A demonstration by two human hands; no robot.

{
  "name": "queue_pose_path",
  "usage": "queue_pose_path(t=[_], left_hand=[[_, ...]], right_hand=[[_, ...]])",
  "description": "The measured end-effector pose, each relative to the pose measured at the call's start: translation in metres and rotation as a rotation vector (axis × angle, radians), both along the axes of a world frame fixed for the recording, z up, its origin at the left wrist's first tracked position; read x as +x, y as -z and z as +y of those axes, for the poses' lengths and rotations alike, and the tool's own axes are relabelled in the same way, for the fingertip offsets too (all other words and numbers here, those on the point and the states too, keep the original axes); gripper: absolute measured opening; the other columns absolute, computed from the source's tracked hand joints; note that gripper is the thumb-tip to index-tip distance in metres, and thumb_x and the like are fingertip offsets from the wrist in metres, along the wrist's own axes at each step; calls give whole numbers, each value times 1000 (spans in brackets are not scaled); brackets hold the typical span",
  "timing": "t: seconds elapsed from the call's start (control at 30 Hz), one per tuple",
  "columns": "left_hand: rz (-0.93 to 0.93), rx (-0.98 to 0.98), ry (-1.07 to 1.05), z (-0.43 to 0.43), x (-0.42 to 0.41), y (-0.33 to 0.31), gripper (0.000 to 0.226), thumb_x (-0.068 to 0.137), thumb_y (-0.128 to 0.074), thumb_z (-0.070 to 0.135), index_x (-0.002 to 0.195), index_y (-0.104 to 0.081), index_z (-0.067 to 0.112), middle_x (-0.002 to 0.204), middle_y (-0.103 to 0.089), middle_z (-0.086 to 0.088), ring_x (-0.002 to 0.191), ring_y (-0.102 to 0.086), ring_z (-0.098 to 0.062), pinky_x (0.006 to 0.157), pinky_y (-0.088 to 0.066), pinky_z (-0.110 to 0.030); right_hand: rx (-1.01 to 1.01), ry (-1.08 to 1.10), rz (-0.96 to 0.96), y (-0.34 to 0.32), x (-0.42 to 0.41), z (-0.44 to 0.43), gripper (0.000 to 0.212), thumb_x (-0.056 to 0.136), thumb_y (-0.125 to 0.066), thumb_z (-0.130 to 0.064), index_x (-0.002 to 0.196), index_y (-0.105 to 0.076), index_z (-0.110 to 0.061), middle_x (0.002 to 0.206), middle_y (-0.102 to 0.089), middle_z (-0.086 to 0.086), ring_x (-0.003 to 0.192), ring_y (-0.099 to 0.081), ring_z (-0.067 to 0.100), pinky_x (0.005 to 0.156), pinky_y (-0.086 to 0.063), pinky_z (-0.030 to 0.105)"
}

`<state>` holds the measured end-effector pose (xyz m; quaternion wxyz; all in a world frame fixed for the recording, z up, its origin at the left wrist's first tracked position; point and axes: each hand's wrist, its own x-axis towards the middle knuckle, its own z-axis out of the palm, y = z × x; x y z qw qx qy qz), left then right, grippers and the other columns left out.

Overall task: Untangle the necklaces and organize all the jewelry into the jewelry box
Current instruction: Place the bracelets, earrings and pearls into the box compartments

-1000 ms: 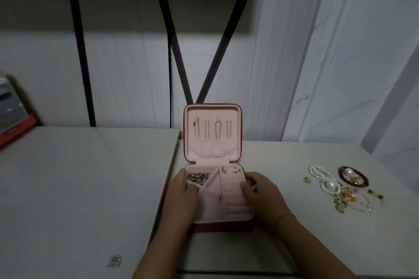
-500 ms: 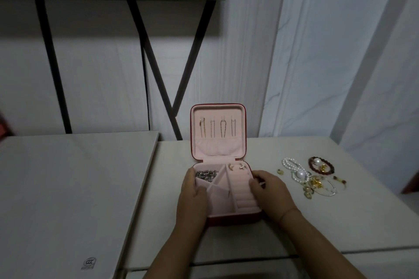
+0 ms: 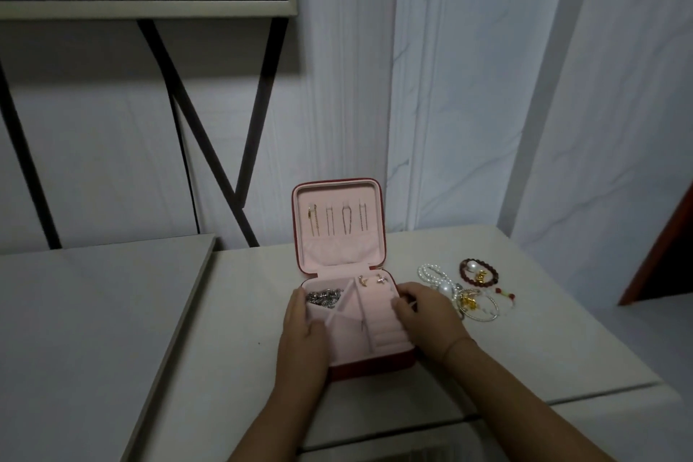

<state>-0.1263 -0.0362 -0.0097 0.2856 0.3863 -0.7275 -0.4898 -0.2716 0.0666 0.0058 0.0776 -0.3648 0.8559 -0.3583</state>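
hands grip the open jewelry box (image 3: 371,358) on the pale table (image 3: 525,356): the left hand (image 3: 302,334) is clamped on its left wall, the right hand (image 3: 427,315) closed over its right edge. inside, a silver chain (image 3: 324,297) is bunched in the back left compartment and two small earrings (image 3: 371,279) lie in the back right one (the near compartments look bare). just right of the box lie a pearl strand (image 3: 431,274), a dark bead bracelet (image 3: 480,272) and gold bits (image 3: 468,302), touching in one heap. four necklaces (image 3: 337,217) hang in the upright lid.
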Motion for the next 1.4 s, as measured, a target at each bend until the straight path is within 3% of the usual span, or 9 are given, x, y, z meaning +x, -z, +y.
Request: queue_pose_path(t=[0.17, 0.3, 0.47, 0.57, 0.7, 0.87, 1.07, 1.2, 1.4], left_hand=[[22, -15, 62, 2, 8, -4, 46, 87, -46, 16, 129, -44, 34, 122, -56, 11, 105, -53, -1, 85, -44, -24], [36, -21, 47, 6, 10, -2, 49, 75, -43, 35, 124, -45, 39, 117, -59, 13, 102, -57, -5, 87, -52, -34], [121, -48, 14, 7, 11, -3, 28, 94, -50, 20, 103, -50, 47, 98, -59, 27, 88, -54, 17, 64, -43, -6], [148, -42, 5, 6, 11, -3, 31, 93, -54, 16, 100, -52, 46, 95, -61, 25, 86, -53, 18, 61, -40, -2], [146, -23, -25, 1, 10, 2, 31, 94, -54, 20, 106, -47, 47, 106, -53, 25, 90, -50, 18, 68, -38, -1], [136, -20, -45, -2, 8, 9, 37, 95, -53, 24, 131, -48, 32, 124, -51, 12, 106, -52, -5, 88, -42, -24], [167, -8, -31, 0, 8, 1, 31, 94, -54, 9, 108, -50, 37, 105, -52, 19, 88, -48, 24, 64, -38, 4], [172, 10, -38, 1, 7, 1, 26, 94, -54, 9, 105, -53, 32, 101, -51, 17, 84, -51, 20, 62, -36, 5], [108, 0, -23, 3, 6, -1, 43, 96, -51, 20, 138, -41, 24, 131, -40, 12, 102, -43, 6, 64, -32, 5]], right_hand=[[-141, 6, -61, 1, -3, 13, 14, 92, -56, -17, 99, -68, -18, 92, -67, -3, 84, -59, 10, 71, -43, 15], [-285, 156, 7, -5, -30, 31, 12, 85, -64, -7, 81, -71, -15, 77, -64, -12, 77, -60, 6, 64, -39, 4], [21, 345, 120, -9, -82, 27, 27, 80, -70, -32, 57, -61, -20, 58, -59, -11, 77, -60, 21, 70, -46, 30], [256, 358, 134, -9, -93, 9, 29, 82, -65, -48, 71, -66, -22, 81, -69, -4, 93, -60, 24, 81, -47, 32], [364, 371, 64, -7, -102, -7, 27, 85, -64, -41, 75, -71, -17, 78, -71, 1, 82, -65, 22, 76, -51, 29], [421, 401, 22, -8, -107, -16, 20, 80, -68, -34, 82, -69, -14, 79, -71, 4, 78, -66, 22, 68, -49, 26], [466, 392, 14, -18, -100, -19, 27, 81, -67, -28, 66, -49, -14, 68, -53, 2, 72, -56, 23, 64, -42, 26], [381, 334, -61, -28, -102, -11, 31, 82, -66, -31, 63, -55, -10, 63, -55, 6, 68, -55, 24, 62, -38, 25], [2, 219, -290, -52, -93, 13, 21, 81, -67, -13, 63, -62, -3, 45, -48, -2, 39, -38, 10, 46, -33, 20]])
